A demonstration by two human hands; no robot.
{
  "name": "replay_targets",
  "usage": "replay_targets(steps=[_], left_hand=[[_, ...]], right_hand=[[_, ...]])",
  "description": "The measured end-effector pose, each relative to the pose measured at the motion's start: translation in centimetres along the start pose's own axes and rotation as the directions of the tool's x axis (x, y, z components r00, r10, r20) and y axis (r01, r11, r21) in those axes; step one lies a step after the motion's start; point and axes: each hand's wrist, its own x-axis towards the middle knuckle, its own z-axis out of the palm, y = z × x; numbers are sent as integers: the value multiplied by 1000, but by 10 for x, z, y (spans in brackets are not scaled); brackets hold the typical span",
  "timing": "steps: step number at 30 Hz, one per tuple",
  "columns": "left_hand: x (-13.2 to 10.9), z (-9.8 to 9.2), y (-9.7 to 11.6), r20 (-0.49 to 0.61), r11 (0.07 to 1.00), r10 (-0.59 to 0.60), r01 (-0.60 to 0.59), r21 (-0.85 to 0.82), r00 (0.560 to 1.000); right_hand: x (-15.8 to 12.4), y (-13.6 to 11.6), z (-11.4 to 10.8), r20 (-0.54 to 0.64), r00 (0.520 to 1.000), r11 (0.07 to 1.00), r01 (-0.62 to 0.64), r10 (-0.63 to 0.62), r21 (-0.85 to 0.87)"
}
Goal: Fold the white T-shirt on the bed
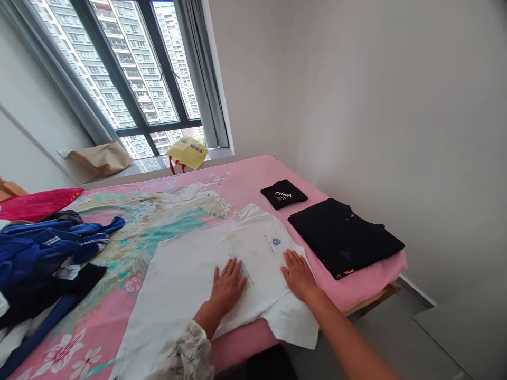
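White T-shirt (186, 269) spread along near edge of bed (259, 171) (one sleeve (293, 323) hanging over). Left hand (228, 286), right hand (299, 274) flat on it, gripping nothing. Folded black T-shirt (343, 235) by right corner.

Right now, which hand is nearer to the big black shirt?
Right. The right hand rests on the white shirt, left of the big black shirt; the left hand rests farther left, nearer the white shirt's middle.

White T-shirt (200, 266) flat on bed (259, 171)
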Motion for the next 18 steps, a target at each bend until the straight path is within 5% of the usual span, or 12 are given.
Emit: replay_targets(steps=[4, 6, 8, 10, 13, 15, 18], left_hand=[[-112, 22, -140, -57, 948, -292, 296, 119, 955], [-165, 27, -187, -71, 894, -415, 421, 155, 907], [-202, 26, -212, -61, 857, -484, 487, 170, 873], [-218, 20, -217, -63, 820, -544, 547, 169, 836], [-204, 7, -191, -171, 809, -551, 573, 131, 817], [-178, -1, -158, -248, 876, -445, 476, 78, 860], [-138, -8, -103, -235, 962, -266, 272, -6, 935]], right_hand=[[-15, 16, 17, 40, 999, 966, 6, 5, -260], [-18, 18, 19, 46, 999, 950, 7, 8, -311], [-19, 18, 17, 66, 998, 945, 6, 17, -327], [-17, 15, 14, 108, 993, 945, -11, 49, -326], [-10, -9, 8, 185, 964, 941, -127, 191, -315], [-9, -43, 7, 211, 948, 945, -177, 239, -276], [-19, -97, 14, 241, 965, 981, -58, 103, -185]])
